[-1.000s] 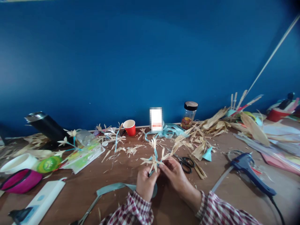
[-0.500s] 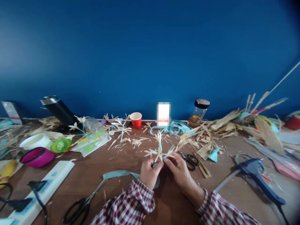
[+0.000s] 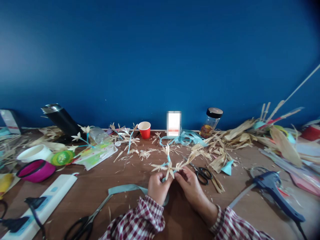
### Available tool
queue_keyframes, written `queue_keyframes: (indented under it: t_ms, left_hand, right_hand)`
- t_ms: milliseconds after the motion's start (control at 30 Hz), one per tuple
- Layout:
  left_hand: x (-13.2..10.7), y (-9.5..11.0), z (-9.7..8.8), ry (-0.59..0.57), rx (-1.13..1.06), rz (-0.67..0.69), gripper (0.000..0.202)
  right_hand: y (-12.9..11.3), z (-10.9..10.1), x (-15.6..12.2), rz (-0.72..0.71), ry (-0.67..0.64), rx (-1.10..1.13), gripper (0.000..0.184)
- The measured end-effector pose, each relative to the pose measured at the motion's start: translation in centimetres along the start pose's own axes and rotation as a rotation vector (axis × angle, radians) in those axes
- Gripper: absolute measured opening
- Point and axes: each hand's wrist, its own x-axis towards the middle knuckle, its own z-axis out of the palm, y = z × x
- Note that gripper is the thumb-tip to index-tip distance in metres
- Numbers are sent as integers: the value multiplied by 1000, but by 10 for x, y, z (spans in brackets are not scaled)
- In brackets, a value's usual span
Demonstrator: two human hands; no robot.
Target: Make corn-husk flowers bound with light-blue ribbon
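Note:
My left hand and my right hand meet at the table's near middle, both pinched on a small husk flower sprig with pale dry petals on a light blue stem. A light blue ribbon runs from under my left hand to the left across the brown table. Black-handled scissors lie just right of my right hand. Both sleeves are red-and-white check.
Large scissors lie at the near left beside a white power strip. A blue glue gun sits at the right. A red cup, a glass jar, a black flask, bowls and heaps of dry husk line the back.
The view swung left and then down a little, bringing the power strip and large scissors into sight. My hands stay closed on the sprig, turning it slightly.

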Motion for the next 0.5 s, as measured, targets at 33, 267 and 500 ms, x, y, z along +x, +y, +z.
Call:
queue_keyframes:
  t_ms: [33,267,500]
  left_hand:
    - [0,-1,0,7,9,-5,28]
    - [1,-1,1,64,2,-63,25]
    - [0,-7,2,62,-31,-43,25]
  right_hand:
    - [-1,0,0,-4,-2,4,18]
    - [-6,2,0,-30,-3,26,17]
    - [-3,2,-1,-46,9,51,19]
